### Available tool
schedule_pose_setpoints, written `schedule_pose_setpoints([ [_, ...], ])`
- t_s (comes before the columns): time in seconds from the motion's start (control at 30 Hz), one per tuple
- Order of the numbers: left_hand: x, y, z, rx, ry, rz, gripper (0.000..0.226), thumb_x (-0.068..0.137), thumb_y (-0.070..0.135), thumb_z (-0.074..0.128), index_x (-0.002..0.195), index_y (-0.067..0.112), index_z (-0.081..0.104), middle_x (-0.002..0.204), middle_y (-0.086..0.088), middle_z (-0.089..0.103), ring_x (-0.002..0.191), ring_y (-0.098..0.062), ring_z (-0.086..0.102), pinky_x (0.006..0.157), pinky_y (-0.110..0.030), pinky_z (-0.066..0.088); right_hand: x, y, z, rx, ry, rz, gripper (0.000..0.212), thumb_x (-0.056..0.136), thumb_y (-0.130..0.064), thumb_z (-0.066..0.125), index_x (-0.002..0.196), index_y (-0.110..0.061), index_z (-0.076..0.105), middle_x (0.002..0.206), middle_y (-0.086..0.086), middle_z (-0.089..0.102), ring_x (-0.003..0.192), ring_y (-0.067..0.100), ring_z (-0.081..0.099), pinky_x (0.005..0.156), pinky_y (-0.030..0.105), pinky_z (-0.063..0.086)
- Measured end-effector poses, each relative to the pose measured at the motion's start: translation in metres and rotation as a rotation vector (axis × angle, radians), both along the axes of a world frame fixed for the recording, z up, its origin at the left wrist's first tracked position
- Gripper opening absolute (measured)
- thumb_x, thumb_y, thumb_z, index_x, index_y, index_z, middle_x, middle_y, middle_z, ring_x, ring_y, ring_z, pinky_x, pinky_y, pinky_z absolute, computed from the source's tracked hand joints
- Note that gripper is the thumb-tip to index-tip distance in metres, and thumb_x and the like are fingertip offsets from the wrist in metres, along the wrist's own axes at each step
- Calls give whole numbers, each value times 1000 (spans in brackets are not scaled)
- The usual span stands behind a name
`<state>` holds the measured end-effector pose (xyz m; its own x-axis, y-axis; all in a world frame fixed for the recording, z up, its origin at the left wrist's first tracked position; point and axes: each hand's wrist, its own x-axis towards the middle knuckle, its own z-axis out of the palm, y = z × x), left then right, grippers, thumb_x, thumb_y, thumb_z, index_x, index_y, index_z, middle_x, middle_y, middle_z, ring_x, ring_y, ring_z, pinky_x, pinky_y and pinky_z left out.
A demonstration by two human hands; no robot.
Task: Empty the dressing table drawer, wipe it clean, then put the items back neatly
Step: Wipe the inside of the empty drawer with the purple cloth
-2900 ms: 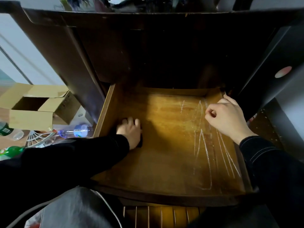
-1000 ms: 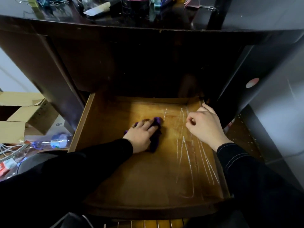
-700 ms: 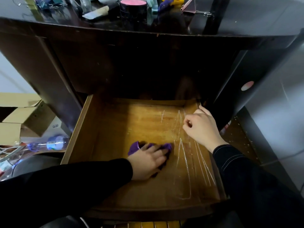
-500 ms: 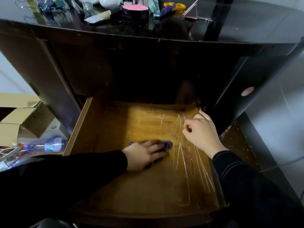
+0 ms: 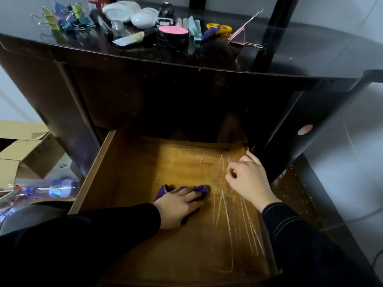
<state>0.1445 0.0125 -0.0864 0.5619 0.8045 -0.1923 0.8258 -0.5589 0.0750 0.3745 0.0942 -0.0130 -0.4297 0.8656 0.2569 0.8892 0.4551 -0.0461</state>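
Drawer [image 5: 94, 172] pulled out, nothing in it but the cloth; wooden floor bare. Step in hand, by my reading: the wipe. Left hand [image 5: 178, 206] lies flat, fingers straight, pressing a purple cloth [image 5: 202, 188] onto the drawer floor near mid-width, not curled round it. Right hand [image 5: 248, 183] sits by the drawer's right wall, towards the back corner, fingers curled into a loose fist with nothing visible inside; it appears to brace the drawer. Pale white streaks [image 5: 224, 206] run front to back along the right part of the floor, just beside the cloth. The drawer's items stand on the dark dressing table top [image 5: 310, 50]: binder clips [image 5: 62, 17], white compacts [image 5: 143, 17], a pink-lidded jar [image 5: 173, 32], yellow-handled scissors [image 5: 217, 30]. Next move likely calls for carrying the cloth right across the streaks with firm flat pressure, then into corners and front edge; the right hand may have to shift clear. Restocking not yet begun.
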Motion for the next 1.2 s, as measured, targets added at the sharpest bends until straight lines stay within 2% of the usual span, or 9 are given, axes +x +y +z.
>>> schedule_pose_setpoints([
  [0.13, -9, 30, 7, 12, 25, 98, 72, 97, 12, 46, 160, 27, 13, 165, -1, 10, 150, -29, 12, 116, -48, 34, 1, 4, -4, -3, 28, -5, 17, 90, -28, 65, 74, -25, 70, 63, -15, 53, 83, 9, 56, 125, 31, 14],
  [0.37, 23, 110, 11, 63, 7, 416, 75, 97, 12, 51, 160, 23, 12, 167, -2, 8, 153, -29, 8, 122, -50, 22, 1, 3, 0, -4, 30, 4, 17, 90, -29, 63, 75, -25, 71, 65, -14, 56, 84, 8, 56, 124, 29, 12],
  [0.53, 19, 77, 14, 37, 40, 193, 71, 97, 14, 49, 160, 27, 17, 166, -2, 12, 152, -29, 10, 124, -46, 12, 0, 1, 1, -9, 8, -1, 17, 91, -29, 63, 76, -25, 70, 65, -13, 57, 86, 8, 56, 125, 29, 10],
  [0.63, -4, 36, 4, 6, 20, -89, 73, 96, 17, 51, 159, 29, 15, 166, -1, 9, 152, -29, 9, 124, -50, 13, 1, 1, -2, -5, 1, -1, 17, 91, -29, 64, 76, -25, 71, 64, -13, 58, 84, 6, 55, 124, 27, 7],
  [0.7, -21, 29, 0, -14, 37, -152, 77, 95, 15, 52, 159, 30, 10, 166, 0, 7, 152, -29, 8, 123, -50, 18, 1, 3, -4, 2, 5, -5, 17, 90, -29, 65, 75, -26, 71, 63, -14, 56, 82, 6, 54, 124, 27, 8],
  [0.83, -23, 74, 7, 46, 30, 151, 76, 97, 14, 48, 160, 27, 9, 166, -2, 8, 149, -29, 18, 115, -45, 37, 3, 5, -7, 20, 28, -8, 16, 88, -28, 66, 72, -26, 69, 61, -14, 53, 79, 5, 54, 123, 27, 9],
  [1.0, 13, 127, 8, 109, -14, 443, 69, 96, 16, 49, 159, 18, 21, 164, -7, 16, 151, -31, 14, 122, -45, 20, 2, 5, -3, 7, 15, -6, 17, 90, -30, 64, 74, -27, 69, 61, -13, 54, 80, 6, 55, 123, 25, 6],
  [1.07, 18, 122, 6, 126, 22, 417, 71, 94, 14, 50, 159, 20, 21, 164, -6, 16, 152, -30, 10, 124, -45, 15, 1, 3, -2, 4, 16, -7, 17, 90, -30, 64, 75, -27, 69, 63, -12, 55, 81, 7, 56, 122, 24, 5],
  [1.2, 14, 75, 9, 77, 7, 150, 76, 93, 13, 50, 160, 27, 17, 163, -2, 19, 151, -27, 15, 125, -43, 13, 0, 0, -1, 11, 12, -7, 15, 90, -30, 65, 76, -27, 71, 65, -12, 59, 83, 7, 56, 123, 26, 8],
])
